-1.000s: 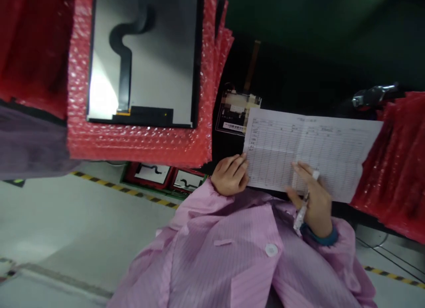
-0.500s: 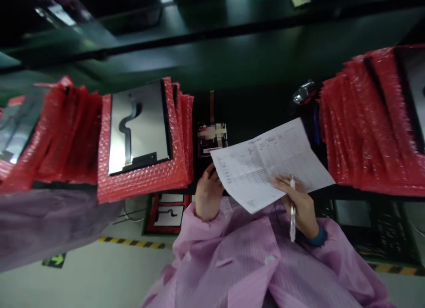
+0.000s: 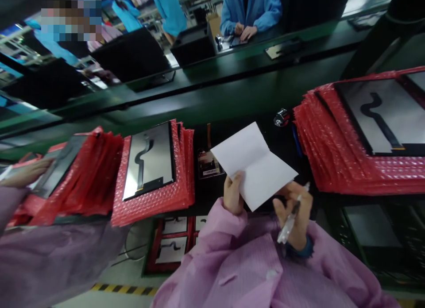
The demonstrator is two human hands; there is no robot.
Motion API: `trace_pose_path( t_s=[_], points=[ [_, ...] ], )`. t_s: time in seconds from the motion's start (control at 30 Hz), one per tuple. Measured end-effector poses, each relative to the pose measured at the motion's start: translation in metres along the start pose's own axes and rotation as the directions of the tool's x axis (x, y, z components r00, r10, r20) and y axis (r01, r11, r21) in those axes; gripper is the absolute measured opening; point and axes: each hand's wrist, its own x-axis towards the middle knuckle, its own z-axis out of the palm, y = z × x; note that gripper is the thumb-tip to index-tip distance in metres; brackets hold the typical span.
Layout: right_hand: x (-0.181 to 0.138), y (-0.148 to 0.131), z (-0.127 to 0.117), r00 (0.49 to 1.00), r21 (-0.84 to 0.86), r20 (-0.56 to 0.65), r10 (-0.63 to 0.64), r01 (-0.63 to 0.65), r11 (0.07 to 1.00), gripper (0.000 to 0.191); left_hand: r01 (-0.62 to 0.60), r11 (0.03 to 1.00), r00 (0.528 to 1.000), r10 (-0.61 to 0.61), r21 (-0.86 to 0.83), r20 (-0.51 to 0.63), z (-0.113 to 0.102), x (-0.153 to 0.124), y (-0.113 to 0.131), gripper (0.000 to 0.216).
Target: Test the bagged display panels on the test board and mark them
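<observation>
My left hand point(image 3: 233, 195) pinches the lower left edge of a white sheet of paper point(image 3: 254, 164), held up over the dark bench with its blank side toward me. At the sheet's lower right corner, my right hand point(image 3: 295, 210) is closed around a clear pen point(image 3: 289, 217). Both arms are in pink striped sleeves. A small labelled part point(image 3: 208, 163) lies on the bench just left of the paper.
Stacks of red bubble-wrap with display panels sit at left point(image 3: 152, 173) and right point(image 3: 365, 135). A co-worker's sleeve and hand point(image 3: 23, 175) reach in at far left. A metal tool point(image 3: 281, 117) lies behind the paper. People in blue coats point(image 3: 250, 11) work across the green conveyor point(image 3: 215, 95).
The view has tilted up, bringing the far line and people into sight. The sheet has turned over from its printed table side to its blank side. Both hands stay on it.
</observation>
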Motion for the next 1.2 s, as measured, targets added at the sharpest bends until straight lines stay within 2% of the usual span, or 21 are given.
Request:
trace_pose_path(
  t_s=[0.03,0.1,0.2,0.27,0.33,0.37,0.47,0.53,0.6,0.67,0.73,0.77,0.83,0.87,0.93,1.07,1.13,1.2],
  points=[
    [0.008,0.001,-0.003,0.997,0.023,-0.073,-0.006,0.008,1.000,0.047,-0.018,0.999,0.999,0.016,0.046,0.027,-0.002,0.007,0.001,0.055],
    [0.028,0.002,-0.012,0.992,0.016,-0.122,-0.024,0.027,1.000,0.048,-0.077,0.985,0.992,0.060,0.155,0.108,-0.005,0.021,0.003,0.054],
    [0.064,-0.004,-0.025,1.000,-0.072,-0.009,-0.017,0.017,0.997,0.048,-0.257,0.911,0.955,0.189,0.322,0.228,-0.007,0.042,0.005,0.046],
    [0.085,-0.009,-0.032,0.998,-0.087,0.055,-0.001,0.005,0.996,0.051,-0.432,0.775,0.894,0.301,0.461,0.332,-0.009,0.052,0.007,0.034],
    [0.103,-0.013,-0.036,0.995,-0.004,0.093,0.020,-0.020,1.000,0.054,-0.573,0.606,0.815,0.355,0.551,0.457,-0.011,0.060,0.009,0.024],
    [0.109,-0.015,-0.036,0.993,0.065,0.115,0.033,-0.041,0.997,0.054,-0.612,0.554,0.787,0.356,0.565,0.504,-0.012,0.063,0.011,0.024],
    [0.124,-0.019,-0.034,0.975,0.255,0.193,0.107,-0.155,0.955,0.041,-0.687,0.472,0.719,0.328,0.553,0.613,-0.018,0.068,0.018,0.024],
    [0.130,-0.019,-0.030,0.956,0.309,0.233,0.178,-0.247,0.919,0.031,-0.745,0.375,0.654,0.253,0.551,0.713,-0.024,0.068,0.024,0.031],
    [0.134,-0.017,-0.025,0.930,0.295,0.268,0.251,-0.327,0.898,0.024,-0.822,0.170,0.560,0.071,0.543,0.826,-0.030,0.064,0.029,0.039],
    [0.135,-0.011,-0.019,0.912,0.203,0.300,0.280,-0.348,0.915,0.022,-0.872,-0.078,0.489,-0.144,0.483,0.860,-0.036,0.054,0.031,0.051],
    [0.135,-0.003,-0.012,0.930,0.028,0.298,0.217,-0.235,0.972,0.023,-0.864,-0.238,0.494,-0.225,0.444,0.840,-0.044,0.042,0.028,0.082],
    [0.134,0.001,-0.008,0.943,-0.076,0.302,0.142,-0.124,0.989,0.025,-0.850,-0.279,0.509,-0.215,0.447,0.833,-0.047,0.035,0.025,0.097],
    [0.131,0.009,0.000,0.935,-0.262,0.355,-0.017,0.118,0.958,0.033,-0.817,-0.332,0.539,-0.151,0.471,0.829,-0.054,0.024,0.014,0.109],
    [0.128,0.011,0.004,0.915,-0.331,0.397,-0.069,0.213,0.919,0.036,-0.801,-0.351,0.551,-0.116,0.485,0.826,-0.057,0.020,0.007,0.108],
    [0.122,0.017,0.013,0.871,-0.431,0.483,-0.091,0.327,0.841,0.040,-0.765,-0.388,0.578,-0.060,0.515,0.814,-0.059,0.014,-0.006,0.098],
    [0.115,0.026,0.024,0.801,-0.568,0.598,-0.003,0.427,0.703,0.045,-0.687,-0.426,0.643,0.020,0.589,0.765,-0.056,0.012,-0.021,0.077],
    [0.117,0.025,0.026,0.798,-0.564,0.603,-0.019,0.443,0.697,0.045,-0.676,-0.421,0.652,0.041,0.605,0.757,-0.054,0.011,-0.022,0.074],
    [0.122,0.014,0.024,0.839,-0.499,0.535,-0.103,0.412,0.763,0.044,-0.680,-0.416,0.644,0.053,0.604,0.763,-0.053,0.012,-0.021,0.073]
  ],
)
